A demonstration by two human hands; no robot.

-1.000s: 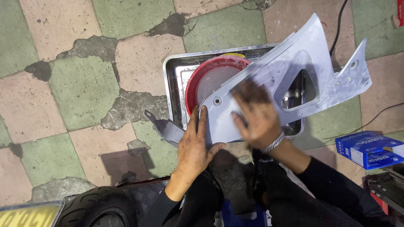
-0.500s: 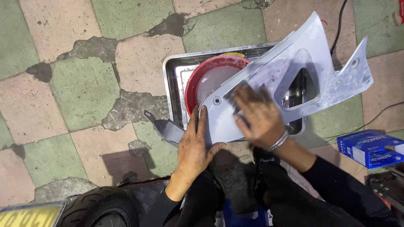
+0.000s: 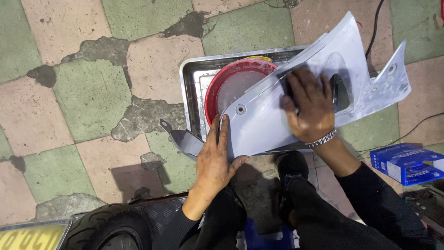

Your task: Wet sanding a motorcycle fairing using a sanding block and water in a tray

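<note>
The left hand grasps the grey panel by its lower edge; the right hand presses flat on top, over the metal tray.

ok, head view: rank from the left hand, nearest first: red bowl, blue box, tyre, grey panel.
From the left hand:
1. grey panel - touching, gripped at its lower left edge.
2. red bowl - just above the hand, in the metal tray, partly under the panel.
3. tyre - lower left, at the frame's bottom.
4. blue box - far right, on the floor.
</note>
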